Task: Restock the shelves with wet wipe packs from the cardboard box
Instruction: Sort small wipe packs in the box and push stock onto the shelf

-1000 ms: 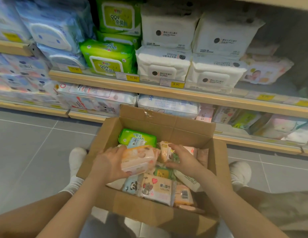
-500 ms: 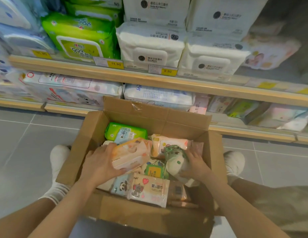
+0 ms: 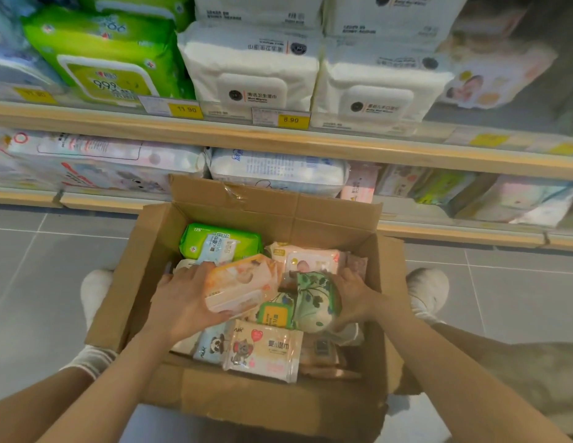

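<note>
Wet wipe packs fill the open cardboard box [image 3: 326,417], which stands on the tiled floor [image 3: 39,282] in front of the shelves, between the person's two white shoes. The left hand [image 3: 179,302] grips an orange pack [image 3: 243,286] near the middle of the box, fingers over its left end and thumb under its near edge; the right hand [image 3: 352,298] holds a pale green leaf-print pack [image 3: 314,302] toward the box's right wall, curled around its right side. Both packs appear only partly raised from the pile. To do this step well, each pack should probably be lifted straight up clear of its neighbours before swinging toward a shelf, with a firm hold on the soft wrappers so they do not sag or slip, and the far flap of the box should be cleared on the way out. In the box, a bright green pack [image 3: 221,241] lies at the far left corner, a peach baby-print pack [image 3: 310,260] at the far right, a small yellow-lidded green pack [image 3: 275,314] between the two hands, and a panda pack [image 3: 211,343] beside a cream pack with a red heart [image 3: 266,350] along the near wall. The lower shelf [image 3: 278,145] carries large green and white packs above its yellow price tags; the bottom shelf [image 3: 438,231] behind the box holds pastel packs, with some room toward its right end.
</note>
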